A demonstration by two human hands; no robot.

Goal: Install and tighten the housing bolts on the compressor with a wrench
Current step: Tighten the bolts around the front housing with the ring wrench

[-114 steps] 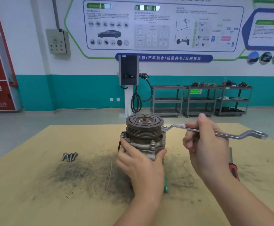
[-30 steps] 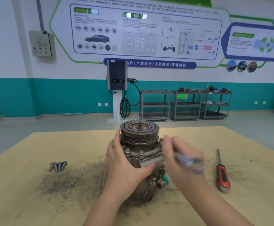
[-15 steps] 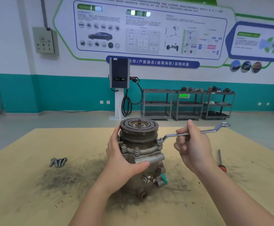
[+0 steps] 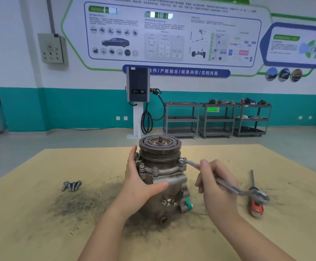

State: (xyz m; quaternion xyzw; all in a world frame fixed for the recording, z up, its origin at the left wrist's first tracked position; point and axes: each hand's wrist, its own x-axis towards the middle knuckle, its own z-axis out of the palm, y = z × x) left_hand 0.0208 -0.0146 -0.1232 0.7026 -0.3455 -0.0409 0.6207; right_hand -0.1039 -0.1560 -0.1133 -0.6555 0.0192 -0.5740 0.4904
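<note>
The compressor (image 4: 162,178) stands upright on the tan table (image 4: 31,223), its grooved pulley on top. My left hand (image 4: 140,183) wraps the housing's left side, thumb across the front. My right hand (image 4: 217,185) grips the shaft of a ring wrench (image 4: 226,186). The wrench's far ring sits on a housing bolt (image 4: 183,160) at the compressor's right flange, and its near end is blurred above the table. Several bolts are seated around the flange.
Loose bolts (image 4: 72,185) lie in a small group to the left of the compressor. A red-handled screwdriver (image 4: 254,202) lies on the right, under the wrench's near end. Dark grit covers the table around the compressor. Shelving carts (image 4: 217,119) stand far behind.
The wrench handle has swung from pointing right and away to pointing toward me on the right, its ring staying on the right flange bolt. My left hand has kept its hold on the housing.
</note>
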